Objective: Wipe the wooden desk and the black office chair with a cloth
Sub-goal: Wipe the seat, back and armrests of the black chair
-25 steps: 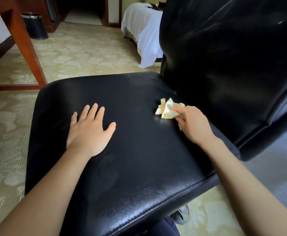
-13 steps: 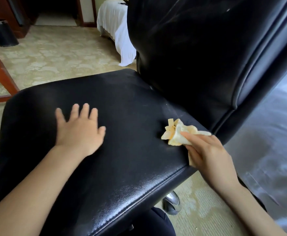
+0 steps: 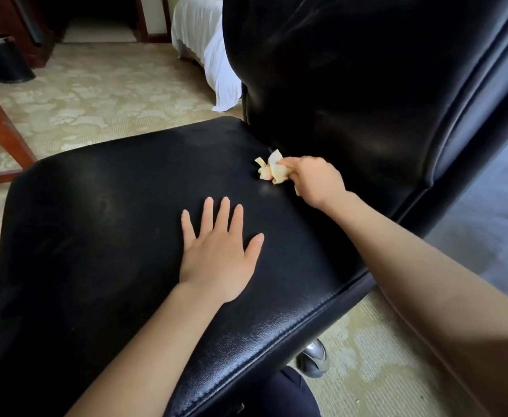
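One chair (image 3: 111, 221), black; one cloth (image 3: 269, 171), crumpled, on the seat's rear by the backrest, clenched in the right hand (image 3: 316, 183); left hand (image 3: 219, 260) flat on the seat, grip released; one bin (image 3: 4, 60), one bed (image 3: 207, 40) behind

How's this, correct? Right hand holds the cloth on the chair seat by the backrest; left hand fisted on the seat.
No. Head view: the left hand lies flat on the chair seat, fingers spread, not fisted. The right hand does hold the cloth by the backrest.

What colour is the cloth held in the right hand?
Pale yellow with white, the cloth shows best in the head view.
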Motion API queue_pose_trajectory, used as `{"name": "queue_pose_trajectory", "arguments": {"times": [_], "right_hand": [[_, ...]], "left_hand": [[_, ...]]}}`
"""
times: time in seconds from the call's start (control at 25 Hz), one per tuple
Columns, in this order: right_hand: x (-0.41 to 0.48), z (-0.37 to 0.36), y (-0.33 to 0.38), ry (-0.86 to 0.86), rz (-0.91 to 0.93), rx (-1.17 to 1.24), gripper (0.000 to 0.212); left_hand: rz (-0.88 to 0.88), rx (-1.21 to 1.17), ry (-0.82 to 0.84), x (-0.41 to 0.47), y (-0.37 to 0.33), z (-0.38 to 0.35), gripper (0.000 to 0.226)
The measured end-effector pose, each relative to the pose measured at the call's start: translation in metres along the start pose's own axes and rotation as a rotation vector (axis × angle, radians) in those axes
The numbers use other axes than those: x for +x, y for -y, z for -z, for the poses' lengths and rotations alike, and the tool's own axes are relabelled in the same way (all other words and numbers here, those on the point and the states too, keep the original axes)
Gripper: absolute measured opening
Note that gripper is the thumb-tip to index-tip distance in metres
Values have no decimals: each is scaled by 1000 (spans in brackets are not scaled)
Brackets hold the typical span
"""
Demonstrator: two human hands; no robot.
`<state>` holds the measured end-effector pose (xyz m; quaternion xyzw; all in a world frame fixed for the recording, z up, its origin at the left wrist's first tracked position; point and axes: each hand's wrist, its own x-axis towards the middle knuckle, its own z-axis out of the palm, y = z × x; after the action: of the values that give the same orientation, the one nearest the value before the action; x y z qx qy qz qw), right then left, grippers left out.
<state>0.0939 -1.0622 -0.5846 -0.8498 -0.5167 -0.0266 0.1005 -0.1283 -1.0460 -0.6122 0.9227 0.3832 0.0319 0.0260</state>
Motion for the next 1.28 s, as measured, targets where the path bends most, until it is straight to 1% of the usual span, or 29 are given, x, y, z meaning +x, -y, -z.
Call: {"name": "queue_pose_trajectory", "arguments": {"times": [0.12, 0.2, 0.24, 0.36, 0.48, 0.6, 0.68, 0.8, 0.88, 1.0, 1.16, 1.2, 1.28], "right_hand": [[20, 1, -3, 34, -22, 53, 31], [13, 2, -9, 34, 5, 84, 26], [4, 1, -12, 16, 19, 81, 26], [-37, 1, -25, -75, 43, 92, 28], [-89, 7, -36, -140, 17, 100, 33], [-148, 15, -40, -214, 12, 121, 30], [-180, 19, -43, -247, 17, 139, 28], [-204, 19, -53, -242, -14, 185, 34], [-201, 20, -54, -242, 3, 166, 36], [-174, 23, -47, -233, 15, 55, 35], [-114, 20, -35, -94, -118, -238, 37], [-98, 20, -30, -72, -131, -281, 40], [-67, 20, -19, -43, -141, -273, 48]], "left_hand": [[21, -20, 5, 1, 0, -1, 69], [33, -15, -3, 0, 0, -2, 69], [35, -12, -10, 0, 0, -2, 69], [31, -12, -17, 0, -1, -3, 69], [37, -17, -20, 0, 0, -3, 69], [38, -22, -20, -2, 1, -3, 69], [34, -28, -24, -2, 1, -3, 69], [30, -29, -15, -2, 2, -4, 68], [27, -27, -16, -2, 2, -3, 68], [24, -35, -17, -1, 2, -3, 68], [23, -41, -24, 0, 2, -2, 68], [23, -45, -28, -1, 3, -2, 68], [26, -50, -29, -1, 3, -2, 68]]}}
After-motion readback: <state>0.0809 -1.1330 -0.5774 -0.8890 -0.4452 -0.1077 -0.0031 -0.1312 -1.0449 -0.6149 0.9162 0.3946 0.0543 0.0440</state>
